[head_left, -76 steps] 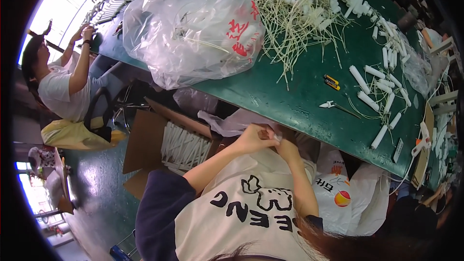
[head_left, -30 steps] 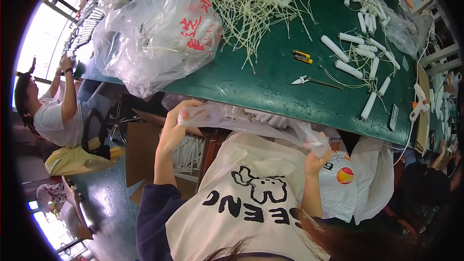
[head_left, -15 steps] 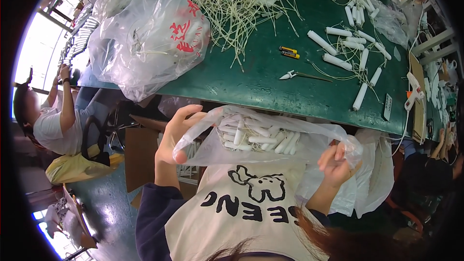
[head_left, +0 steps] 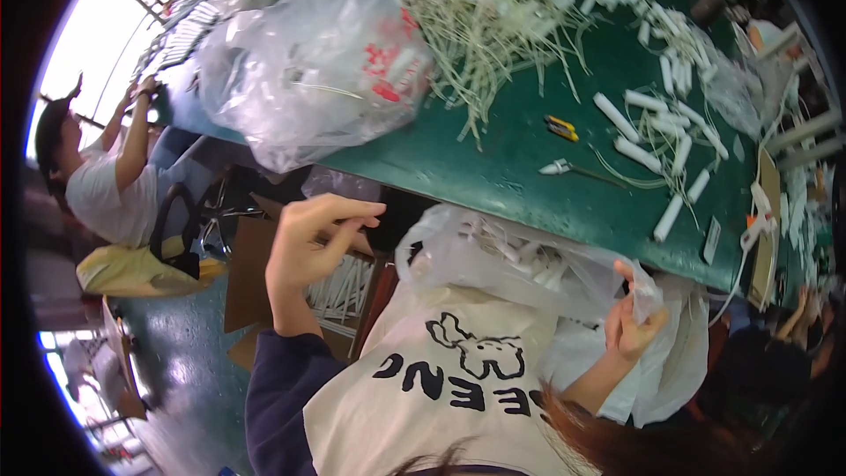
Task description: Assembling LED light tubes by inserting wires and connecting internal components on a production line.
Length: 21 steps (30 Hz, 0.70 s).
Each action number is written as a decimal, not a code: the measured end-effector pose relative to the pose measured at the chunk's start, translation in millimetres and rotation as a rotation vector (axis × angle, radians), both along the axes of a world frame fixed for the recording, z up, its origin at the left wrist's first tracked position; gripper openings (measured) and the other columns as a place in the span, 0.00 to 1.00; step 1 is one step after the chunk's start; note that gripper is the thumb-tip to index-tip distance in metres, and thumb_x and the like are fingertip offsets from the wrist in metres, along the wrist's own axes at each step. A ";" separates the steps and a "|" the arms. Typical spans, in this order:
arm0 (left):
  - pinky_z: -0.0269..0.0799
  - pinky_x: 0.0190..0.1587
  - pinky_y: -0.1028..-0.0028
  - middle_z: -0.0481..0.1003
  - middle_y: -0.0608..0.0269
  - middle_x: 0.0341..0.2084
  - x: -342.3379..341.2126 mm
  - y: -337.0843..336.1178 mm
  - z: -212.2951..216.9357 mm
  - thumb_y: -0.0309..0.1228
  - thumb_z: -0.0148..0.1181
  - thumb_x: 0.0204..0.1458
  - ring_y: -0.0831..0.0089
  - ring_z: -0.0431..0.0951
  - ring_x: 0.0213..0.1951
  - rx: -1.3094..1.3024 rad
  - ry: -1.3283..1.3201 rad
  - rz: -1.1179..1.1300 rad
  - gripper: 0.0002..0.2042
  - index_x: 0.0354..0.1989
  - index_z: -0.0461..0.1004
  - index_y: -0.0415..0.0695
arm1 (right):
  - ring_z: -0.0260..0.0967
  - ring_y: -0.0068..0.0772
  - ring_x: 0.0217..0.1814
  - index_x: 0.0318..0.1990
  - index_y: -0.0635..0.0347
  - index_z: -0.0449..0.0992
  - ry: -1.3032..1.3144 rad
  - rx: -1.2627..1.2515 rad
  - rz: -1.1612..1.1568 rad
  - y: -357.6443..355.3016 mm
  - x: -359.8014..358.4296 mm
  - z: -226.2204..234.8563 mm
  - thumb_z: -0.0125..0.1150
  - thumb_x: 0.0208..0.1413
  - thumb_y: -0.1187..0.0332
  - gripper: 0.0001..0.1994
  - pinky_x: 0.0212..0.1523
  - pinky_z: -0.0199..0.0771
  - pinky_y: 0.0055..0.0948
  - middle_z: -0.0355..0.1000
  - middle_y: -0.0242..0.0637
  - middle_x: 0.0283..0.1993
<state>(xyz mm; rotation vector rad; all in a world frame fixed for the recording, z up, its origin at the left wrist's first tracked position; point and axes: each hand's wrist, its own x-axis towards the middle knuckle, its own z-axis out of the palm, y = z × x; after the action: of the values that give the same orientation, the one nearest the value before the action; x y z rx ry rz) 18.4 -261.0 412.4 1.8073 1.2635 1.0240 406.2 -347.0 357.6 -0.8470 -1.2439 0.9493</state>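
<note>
Your right hand (head_left: pixel 636 322) pinches the clear bag (head_left: pixel 511 260) already filled with white tubes, left hand (head_left: pixel 310 242) loose and empty; many tubes (head_left: pixel 656 128) remain unbagged on the green surface (head_left: pixel 493 167).

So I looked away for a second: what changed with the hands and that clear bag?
The left hand let go of the clear bag of white tubes and drew off leftward, open. The right hand still pinches the bag's end. The green table looks unchanged.
</note>
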 end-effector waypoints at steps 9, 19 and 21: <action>0.67 0.47 0.70 0.76 0.55 0.38 -68.0 92.7 59.2 0.23 0.54 0.48 0.59 0.75 0.42 0.585 0.467 0.434 0.09 0.38 0.75 0.40 | 0.56 0.17 0.04 0.47 0.69 0.69 -0.042 -0.033 0.065 -2.2 9.9 5.6 0.53 0.54 0.75 0.13 0.05 0.47 0.14 0.65 0.68 0.51; 0.62 0.56 0.67 0.70 0.53 0.49 -59.8 146.8 31.1 0.27 0.59 0.38 0.59 0.67 0.52 0.190 0.703 -0.052 0.23 0.48 0.70 0.42 | 0.57 0.17 0.06 0.45 0.73 0.69 -0.088 -0.069 0.045 -0.6 5.5 6.0 0.49 0.51 0.81 0.12 0.06 0.53 0.15 0.66 0.68 0.49; 0.59 0.58 0.67 0.65 0.52 0.54 -54.0 148.4 26.4 0.25 0.59 0.36 0.57 0.62 0.56 0.231 0.806 -0.099 0.30 0.54 0.63 0.40 | 0.58 0.17 0.06 0.45 0.73 0.69 -0.090 -0.055 0.061 -1.5 4.7 6.4 0.49 0.51 0.81 0.12 0.07 0.53 0.15 0.66 0.68 0.49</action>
<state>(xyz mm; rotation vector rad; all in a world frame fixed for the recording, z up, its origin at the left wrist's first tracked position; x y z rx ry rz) -35.6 -112.7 438.8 2.5695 1.5157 0.3781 410.9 -348.5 364.0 -0.9074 -1.3326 1.0072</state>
